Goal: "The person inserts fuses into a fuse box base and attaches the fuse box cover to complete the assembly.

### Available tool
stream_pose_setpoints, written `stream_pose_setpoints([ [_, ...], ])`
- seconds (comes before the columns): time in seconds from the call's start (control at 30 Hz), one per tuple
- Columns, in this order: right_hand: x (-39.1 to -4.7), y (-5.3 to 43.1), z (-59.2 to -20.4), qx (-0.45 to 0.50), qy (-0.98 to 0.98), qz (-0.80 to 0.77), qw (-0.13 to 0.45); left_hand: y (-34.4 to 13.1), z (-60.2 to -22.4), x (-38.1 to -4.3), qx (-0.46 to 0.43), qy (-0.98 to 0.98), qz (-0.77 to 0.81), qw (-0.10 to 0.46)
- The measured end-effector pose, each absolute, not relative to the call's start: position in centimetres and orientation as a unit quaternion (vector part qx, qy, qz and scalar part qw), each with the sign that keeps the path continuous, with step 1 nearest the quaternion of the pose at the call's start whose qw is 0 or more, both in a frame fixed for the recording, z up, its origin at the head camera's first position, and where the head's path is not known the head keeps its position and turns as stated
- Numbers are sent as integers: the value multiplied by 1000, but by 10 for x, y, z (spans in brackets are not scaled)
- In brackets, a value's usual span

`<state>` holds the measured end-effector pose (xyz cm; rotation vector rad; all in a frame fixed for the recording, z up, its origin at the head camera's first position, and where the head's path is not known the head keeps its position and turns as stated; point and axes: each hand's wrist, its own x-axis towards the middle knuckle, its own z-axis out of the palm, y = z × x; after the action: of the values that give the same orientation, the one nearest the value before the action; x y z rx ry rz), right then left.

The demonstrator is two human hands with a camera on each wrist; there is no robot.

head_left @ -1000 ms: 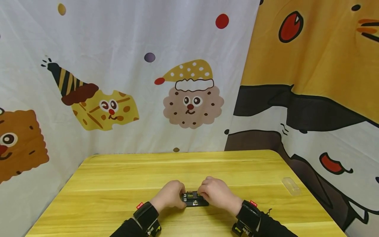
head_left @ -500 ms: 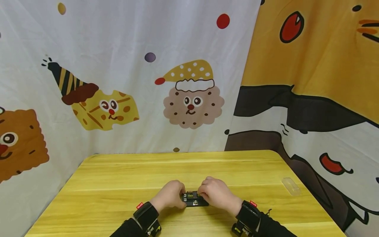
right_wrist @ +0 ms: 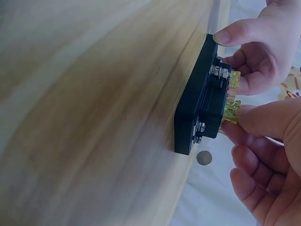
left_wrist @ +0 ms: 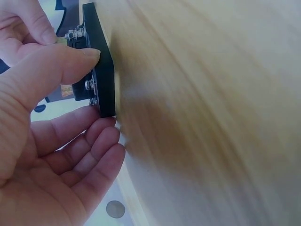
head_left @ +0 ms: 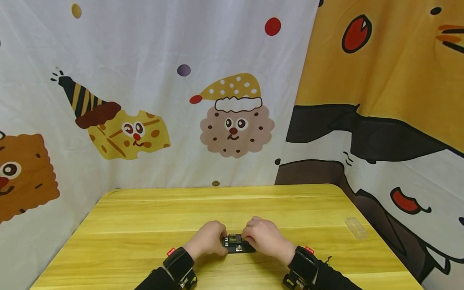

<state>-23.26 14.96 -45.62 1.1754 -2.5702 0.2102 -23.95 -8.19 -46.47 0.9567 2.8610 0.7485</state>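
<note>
A black fuse block (head_left: 238, 248) with metal screw terminals lies on the wooden table (head_left: 174, 213) in front of me. My left hand (head_left: 208, 237) grips its left end; in the left wrist view the thumb (left_wrist: 80, 66) presses on the block's side and the index finger curls at its end. My right hand (head_left: 266, 238) is over the right part of the block. Seen from the right wrist, its thumb and index finger pinch a translucent yellow blade fuse (right_wrist: 231, 111) standing in the block. Another yellow blade fuse (right_wrist: 234, 77) sits farther along, beside the left hand's fingers.
A clear plastic cover (head_left: 356, 228) lies near the table's right edge. Behind the table hangs a white curtain (head_left: 145, 48) printed with cartoon figures, and it also runs down both sides. Black straps with small cameras are on both wrists.
</note>
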Motion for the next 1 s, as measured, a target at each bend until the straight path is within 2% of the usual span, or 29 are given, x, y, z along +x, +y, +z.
stream_pose_setpoints([
  [0.43, -231, 149, -458, 413, -892, 90, 162, -82, -462, -239, 305, 923, 236, 15],
  [0.77, -229, 143, -458, 420, -888, 43, 184, -83, -461, -240, 303, 923, 236, 18],
  [1.0, -229, 145, -462, 408, -894, 67, 174, -82, -464, -239, 300, 925, 233, 17],
])
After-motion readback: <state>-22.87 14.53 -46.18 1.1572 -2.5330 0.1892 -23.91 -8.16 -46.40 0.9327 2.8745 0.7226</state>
